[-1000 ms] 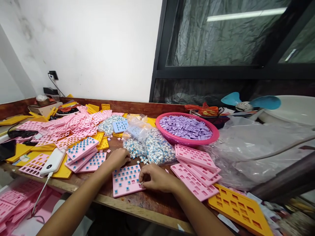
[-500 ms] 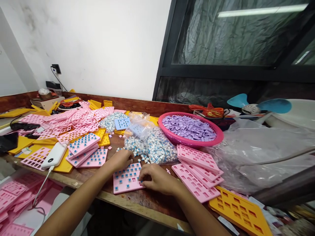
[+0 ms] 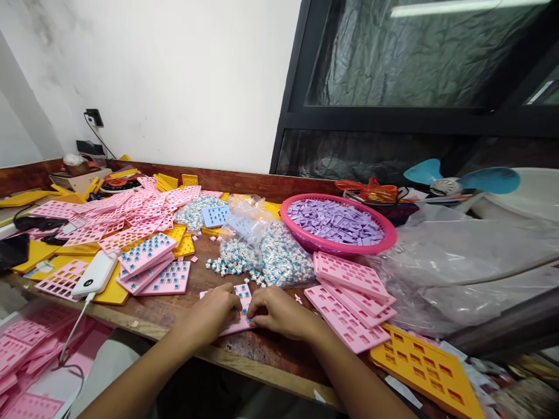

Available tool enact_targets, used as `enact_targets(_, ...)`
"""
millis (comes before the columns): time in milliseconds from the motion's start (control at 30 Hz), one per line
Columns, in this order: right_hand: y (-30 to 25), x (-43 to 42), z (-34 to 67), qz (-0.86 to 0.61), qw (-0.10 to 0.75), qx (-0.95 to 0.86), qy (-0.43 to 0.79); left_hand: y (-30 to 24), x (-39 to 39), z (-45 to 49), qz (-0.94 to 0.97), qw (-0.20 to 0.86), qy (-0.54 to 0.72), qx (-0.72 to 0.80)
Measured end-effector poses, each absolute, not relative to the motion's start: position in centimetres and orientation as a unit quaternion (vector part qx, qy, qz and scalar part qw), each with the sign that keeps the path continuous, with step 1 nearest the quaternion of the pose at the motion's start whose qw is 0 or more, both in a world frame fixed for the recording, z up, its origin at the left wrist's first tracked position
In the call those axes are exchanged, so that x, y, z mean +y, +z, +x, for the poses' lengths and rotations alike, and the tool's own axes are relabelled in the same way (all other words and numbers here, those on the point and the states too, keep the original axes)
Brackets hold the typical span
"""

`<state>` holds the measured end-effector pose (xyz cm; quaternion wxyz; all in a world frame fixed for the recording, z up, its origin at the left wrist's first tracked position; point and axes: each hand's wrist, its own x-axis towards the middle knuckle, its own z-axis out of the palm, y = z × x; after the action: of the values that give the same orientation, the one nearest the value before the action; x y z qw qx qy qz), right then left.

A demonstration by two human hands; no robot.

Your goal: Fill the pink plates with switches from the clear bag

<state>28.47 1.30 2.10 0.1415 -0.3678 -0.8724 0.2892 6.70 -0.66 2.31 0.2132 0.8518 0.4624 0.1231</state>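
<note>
A pink plate (image 3: 236,329) with square holes lies at the table's front, many of its holes filled with blue-and-white key switches. My left hand (image 3: 220,308) is over its middle, fingers curled down and closed; whatever is between the fingertips is hidden. At the plate's right edge my right hand (image 3: 279,314) grips with thumb and bent fingers. Just behind the plate, loose key switches (image 3: 227,265) spill from a clear plastic bag (image 3: 286,256) full of them. To the left, a stack of pink plates (image 3: 148,256) carries switches in rows.
Bare pink plates (image 3: 349,311) are stacked on the right, beside a yellow plate (image 3: 425,366). Behind them sits a pink basket (image 3: 391,235) of purple pieces. A white power bank (image 3: 95,273) with a cable and a heap of pink panels (image 3: 126,212) occupy the left.
My left hand has moved from the loose switches at the plate's back edge down over the plate's middle. My right hand stays at the right edge. The view has shifted slightly.
</note>
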Motion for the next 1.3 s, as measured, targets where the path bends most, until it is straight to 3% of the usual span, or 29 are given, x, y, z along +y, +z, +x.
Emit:
enact_targets(600,1.2,1.8,28.8,-0.36,0.155,-0.867,0.308,-1.1,-2.3,6.7,0.833,0.137,0.254,0.472)
enact_targets(900,1.6,2.3,28.8,-0.347,0.153,-0.847,0.371,0.7,-1.7,8.3,0.862,0.109,0.15,0.471)
enact_targets(1033,2.0,2.6,29.3,-0.323,0.152,-0.845,0.4,0.8,-2.0,7.5,0.852,0.136,0.179,0.473)
enact_targets(1167,2.2,3.1,30.0,-0.36,0.224,-0.834,0.353,0.1,-3.4,3.6,0.836,0.138,0.274,0.456)
enact_targets(1300,2.1,3.0,29.7,-0.406,0.263,-0.835,0.262,-1.4,-3.6,0.5,0.823,0.129,0.258,0.489)
